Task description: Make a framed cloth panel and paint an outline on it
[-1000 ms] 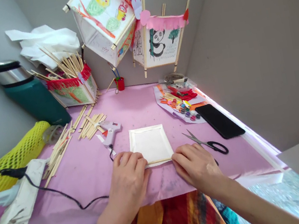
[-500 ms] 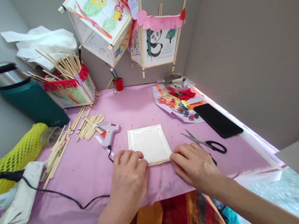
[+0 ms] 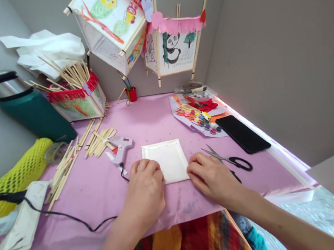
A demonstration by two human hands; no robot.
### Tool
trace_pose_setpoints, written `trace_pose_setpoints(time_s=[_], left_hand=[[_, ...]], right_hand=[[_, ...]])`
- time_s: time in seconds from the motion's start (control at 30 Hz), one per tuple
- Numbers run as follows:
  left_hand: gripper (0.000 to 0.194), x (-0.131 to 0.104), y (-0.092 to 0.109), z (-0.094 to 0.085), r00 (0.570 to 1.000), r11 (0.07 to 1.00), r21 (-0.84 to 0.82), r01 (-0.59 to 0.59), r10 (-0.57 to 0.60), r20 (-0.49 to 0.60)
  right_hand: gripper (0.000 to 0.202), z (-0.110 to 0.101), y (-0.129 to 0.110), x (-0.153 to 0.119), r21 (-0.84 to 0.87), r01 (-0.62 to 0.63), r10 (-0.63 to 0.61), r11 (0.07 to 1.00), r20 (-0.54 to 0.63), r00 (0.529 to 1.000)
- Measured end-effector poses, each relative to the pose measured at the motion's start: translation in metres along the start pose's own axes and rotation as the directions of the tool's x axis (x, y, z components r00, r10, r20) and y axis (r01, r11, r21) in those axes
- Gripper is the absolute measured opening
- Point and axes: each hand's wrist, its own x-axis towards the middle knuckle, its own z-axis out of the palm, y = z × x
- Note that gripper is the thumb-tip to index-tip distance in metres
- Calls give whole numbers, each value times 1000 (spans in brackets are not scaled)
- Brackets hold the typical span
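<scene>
A square white paper panel [image 3: 171, 161] with raised, folded borders lies flat on the pink-covered table [image 3: 153, 119] in front of me. At its near left corner, my left hand [image 3: 147, 184] is closed with curled fingers on the panel's edge. My right hand [image 3: 210, 175] pinches the near right corner between thumb and fingers. Black-handled scissors [image 3: 228, 159] lie just right of my right hand, one handle partly hidden behind it. Beyond my left hand rests a pale hot glue gun [image 3: 121, 149], its cord trailing down behind that hand.
Bundles of wooden sticks [image 3: 100, 142] and a power strip [image 3: 25, 223] lie to the left, near a teal bottle [image 3: 35, 111]. A black phone [image 3: 242, 134] and paint pots [image 3: 211, 128] sit right. Decorated paper lanterns [image 3: 175, 50] hang at the back. A black cord [image 3: 73, 219] crosses the near left.
My left hand has shifted slightly up along the panel's left edge, its fingers more curled. The near border looks flatter and whiter. My right hand stays at its corner.
</scene>
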Motion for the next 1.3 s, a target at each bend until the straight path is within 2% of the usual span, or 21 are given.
trace_pose_setpoints(time_s=[0.27,0.43,0.5,0.57,0.63,0.77,1.03,1.2,1.3], left_hand=[[18,12,-5,-5,994,994,-99,49,-40,97],[19,15,-6,-7,988,990,-108,91,-76,137],[19,15,-5,-7,987,990,-104,98,-83,139],[19,15,-5,-7,986,990,-96,101,-87,140],[20,16,-4,-7,985,991,-87,102,-89,145],[22,17,-4,-7,984,991,-87,103,-88,155],[19,20,-7,-6,978,989,-101,113,-93,187],[15,23,-10,-6,967,982,-113,153,-124,224],[9,23,-10,-5,969,978,-117,175,-150,196]], right_hand=[[7,-1,7,4,91,-36,37,995,-14,999],[9,-9,7,-2,171,-73,106,983,-190,976],[10,-11,1,-10,216,-27,79,976,-235,969],[11,-10,-6,-19,225,74,-23,972,-220,975],[15,-5,-12,-26,159,164,-129,974,-207,970],[27,6,-13,-33,17,238,-229,971,-207,951],[28,13,-9,-29,-45,238,-242,970,-174,955],[25,12,-10,-18,-72,231,-237,970,-83,968],[20,12,-13,-10,-104,225,-231,969,-41,972]])
